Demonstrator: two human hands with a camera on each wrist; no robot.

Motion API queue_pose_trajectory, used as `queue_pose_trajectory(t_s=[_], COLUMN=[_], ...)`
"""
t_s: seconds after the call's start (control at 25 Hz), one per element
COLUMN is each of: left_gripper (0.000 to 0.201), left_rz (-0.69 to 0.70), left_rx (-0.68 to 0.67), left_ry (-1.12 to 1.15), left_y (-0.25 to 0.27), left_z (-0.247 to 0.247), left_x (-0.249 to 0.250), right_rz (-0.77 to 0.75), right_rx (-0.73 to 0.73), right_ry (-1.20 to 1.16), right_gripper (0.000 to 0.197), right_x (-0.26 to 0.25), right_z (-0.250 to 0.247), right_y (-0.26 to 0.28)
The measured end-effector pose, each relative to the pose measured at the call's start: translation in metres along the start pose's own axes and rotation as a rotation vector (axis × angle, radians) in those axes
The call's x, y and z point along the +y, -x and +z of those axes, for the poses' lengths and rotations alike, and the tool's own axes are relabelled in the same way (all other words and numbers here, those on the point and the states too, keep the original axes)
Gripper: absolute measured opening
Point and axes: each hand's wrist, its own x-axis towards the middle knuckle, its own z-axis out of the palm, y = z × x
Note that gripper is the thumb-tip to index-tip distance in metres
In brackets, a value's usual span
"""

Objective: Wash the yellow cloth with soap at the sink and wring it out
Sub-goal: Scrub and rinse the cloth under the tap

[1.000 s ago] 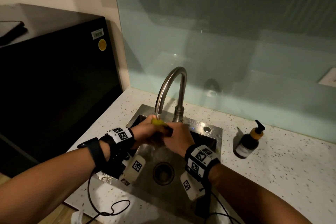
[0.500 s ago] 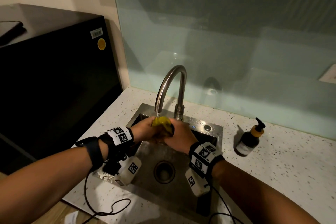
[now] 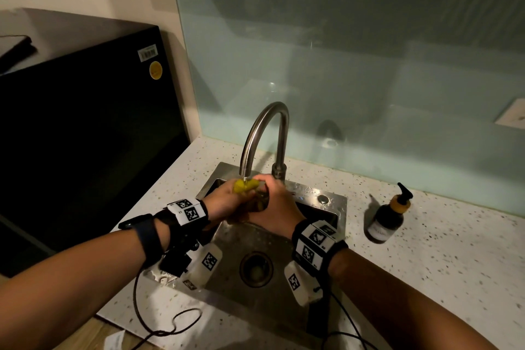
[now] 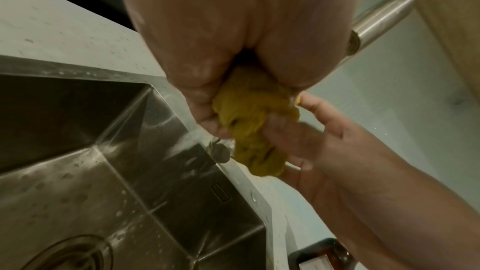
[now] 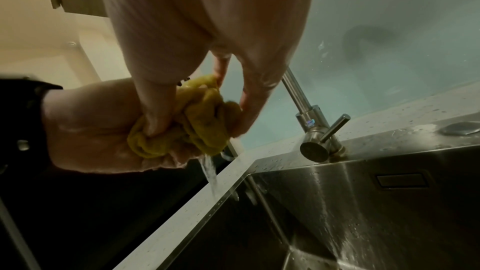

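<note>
The yellow cloth (image 3: 245, 186) is bunched into a wad right under the spout of the curved steel faucet (image 3: 264, 133), over the back left of the steel sink (image 3: 335, 209). My left hand (image 3: 227, 202) grips the wad from the left and my right hand (image 3: 272, 204) grips it from the right, fingers curled round it. In the left wrist view the cloth (image 4: 253, 122) is squeezed between both hands. In the right wrist view the cloth (image 5: 197, 122) is wet and water runs down from it into the basin. The soap bottle (image 3: 387, 217) stands on the counter right of the sink.
A black appliance (image 3: 85, 136) fills the space left of the speckled counter (image 3: 440, 258). A glass splashback (image 3: 355, 79) rises behind the faucet. The faucet lever (image 5: 324, 132) sticks out at its base. The drain (image 3: 255, 268) is in the basin's middle. Cables hang off the front edge.
Both hands have kept kneading the cloth under the spout, moving slightly back toward the faucet; more of the yellow wad shows on top between the hands than one second ago.
</note>
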Motion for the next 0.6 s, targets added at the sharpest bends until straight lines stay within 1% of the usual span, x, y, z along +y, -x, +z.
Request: queue_pose_trajectory(t_s=[0.04, 0.12, 0.2, 0.24, 0.28, 0.36, 0.4, 0.44, 0.48, 0.52, 0.56, 0.6], left_gripper=[0.009, 0.014, 0.018, 0.014, 0.019, 0.054, 0.066, 0.072, 0.07, 0.064, 0.052, 0.037], left_rz=[0.012, 0.026, 0.0, -0.027, -0.06, -0.124, -0.126, -0.106, -0.098, -0.076, -0.049, 0.006], left_rx=[0.022, 0.005, -0.05, -0.074, -0.083, -0.089, -0.119, -0.156, -0.185, -0.189, -0.187, -0.156], left_ry=[0.02, 0.041, -0.014, -0.051, -0.073, -0.096, -0.135, -0.175, -0.188, -0.174, -0.148, -0.145], left_y=[0.001, 0.003, 0.006, 0.006, 0.008, 0.005, 0.007, 0.009, 0.011, 0.011, 0.011, 0.008], left_z=[0.003, 0.006, 0.006, 0.003, 0.0, -0.012, -0.015, -0.018, -0.018, -0.017, -0.014, -0.01], left_x=[0.002, 0.003, 0.005, 0.005, 0.006, 0.001, 0.001, 0.001, 0.003, 0.003, 0.005, 0.006], right_rz=[0.014, 0.049, 0.088, 0.101, 0.102, 0.077, 0.062, 0.051, 0.045, 0.049, 0.053, 0.06], right_rx=[-0.021, -0.071, -0.08, -0.066, -0.043, 0.024, 0.054, 0.075, 0.078, 0.067, 0.058, 0.054], right_ry=[-0.028, -0.057, -0.031, -0.012, 0.009, 0.034, 0.03, 0.017, -0.001, -0.017, -0.021, -0.014], right_gripper=[0.077, 0.077, 0.068, 0.061, 0.053, 0.034, 0.027, 0.024, 0.025, 0.029, 0.033, 0.039], right_x=[-0.001, 0.001, 0.001, 0.002, 0.003, 0.005, 0.006, 0.007, 0.008, 0.009, 0.008, 0.009], right_z=[0.002, 0.007, 0.01, 0.011, 0.011, 0.009, 0.008, 0.006, 0.005, 0.005, 0.005, 0.007], right_y=[0.0, 0.0, 0.001, 0.002, 0.003, 0.003, 0.003, 0.002, 0.002, 0.002, 0.002, 0.001])
